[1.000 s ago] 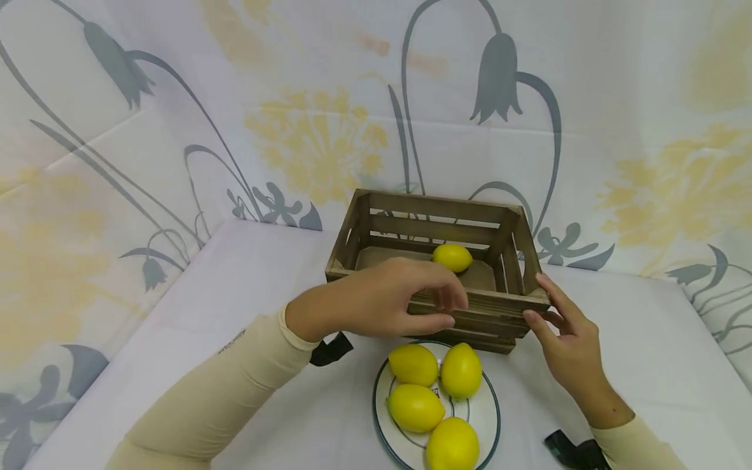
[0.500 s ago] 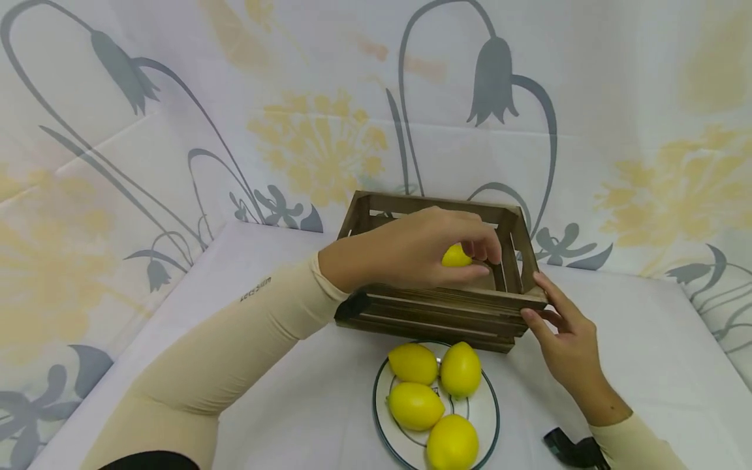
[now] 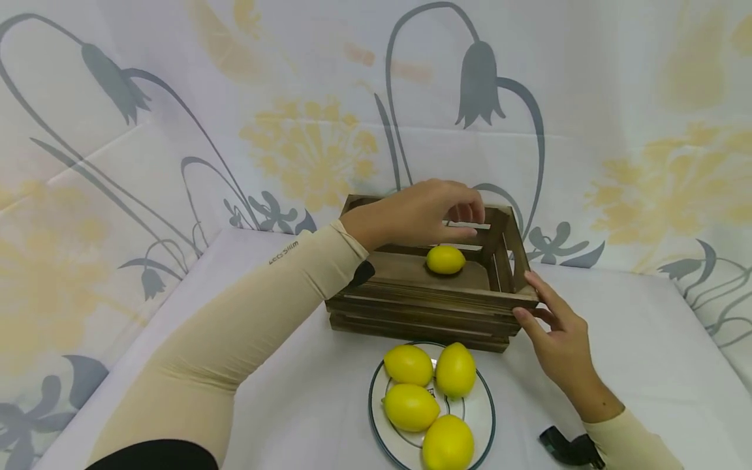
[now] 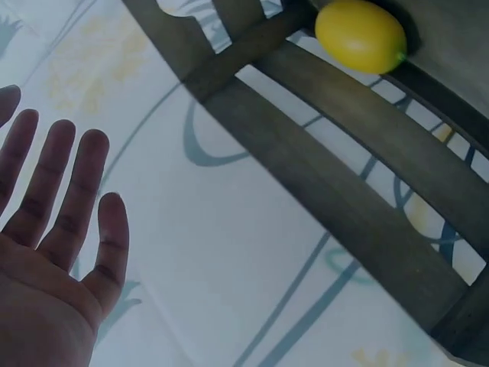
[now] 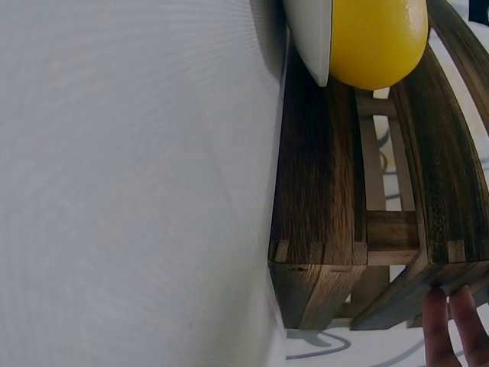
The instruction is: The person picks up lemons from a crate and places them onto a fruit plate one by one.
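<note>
My left hand (image 3: 420, 212) hovers over the back part of a slatted wooden crate (image 3: 423, 303), holding nothing. Its fingers (image 4: 80, 172) look spread and loose in the left wrist view. Inside the crate a single lemon (image 3: 445, 260) lies on the floor, below the left hand and apart from it. At the crate's front right corner, my right hand (image 3: 558, 343) grips the top rail between thumb and fingers. Two of its fingertips (image 5: 451, 306) show against the wood in the right wrist view. The left arm hides the crate's left side.
In front of the crate, a white plate (image 3: 376, 405) with a dark rim bears several lemons (image 3: 411, 408). A black strap piece (image 3: 570, 449) sits by the right wrist. Behind the crate rises a flower-printed cloth (image 3: 305, 150).
My left hand has moved from the crate's front rim across its inside toward the back rail, uncovering the lemon inside. The right hand keeps its grip on the corner.
</note>
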Motion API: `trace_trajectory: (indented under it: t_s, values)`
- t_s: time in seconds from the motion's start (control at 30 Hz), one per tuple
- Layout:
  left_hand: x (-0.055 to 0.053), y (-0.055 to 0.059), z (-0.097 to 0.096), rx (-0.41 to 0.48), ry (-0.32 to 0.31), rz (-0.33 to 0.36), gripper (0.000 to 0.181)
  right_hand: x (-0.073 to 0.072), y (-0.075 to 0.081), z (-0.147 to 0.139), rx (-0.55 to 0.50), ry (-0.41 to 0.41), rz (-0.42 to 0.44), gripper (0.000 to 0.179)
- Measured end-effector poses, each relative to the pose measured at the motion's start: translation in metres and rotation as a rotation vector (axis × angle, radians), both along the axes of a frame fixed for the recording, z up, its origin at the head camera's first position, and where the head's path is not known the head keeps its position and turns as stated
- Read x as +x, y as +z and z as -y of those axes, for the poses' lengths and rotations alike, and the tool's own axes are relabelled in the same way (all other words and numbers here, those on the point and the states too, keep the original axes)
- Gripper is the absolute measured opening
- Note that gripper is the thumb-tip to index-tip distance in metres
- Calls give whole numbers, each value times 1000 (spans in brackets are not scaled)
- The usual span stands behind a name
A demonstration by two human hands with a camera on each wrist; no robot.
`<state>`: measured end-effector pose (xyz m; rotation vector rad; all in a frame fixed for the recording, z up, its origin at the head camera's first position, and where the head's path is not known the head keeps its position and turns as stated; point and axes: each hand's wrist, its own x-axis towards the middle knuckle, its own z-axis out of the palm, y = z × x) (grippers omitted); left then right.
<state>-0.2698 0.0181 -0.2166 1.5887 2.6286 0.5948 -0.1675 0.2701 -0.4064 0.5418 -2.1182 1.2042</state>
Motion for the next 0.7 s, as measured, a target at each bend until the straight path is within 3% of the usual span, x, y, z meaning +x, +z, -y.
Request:
trace_trajectory:
  t_s: [0.27, 0.53, 0.7]
  values:
    - [-15, -5, -8, -74, 31, 14, 21, 1, 0, 0, -13, -2, 12, 64]
    - [-31, -18, -18, -133, 41, 57, 24, 9, -8, 2, -25, -21, 35, 67]
    - [-39, -17, -21, -148, 64, 63, 26, 10, -6, 3, -29, -4, 21, 66]
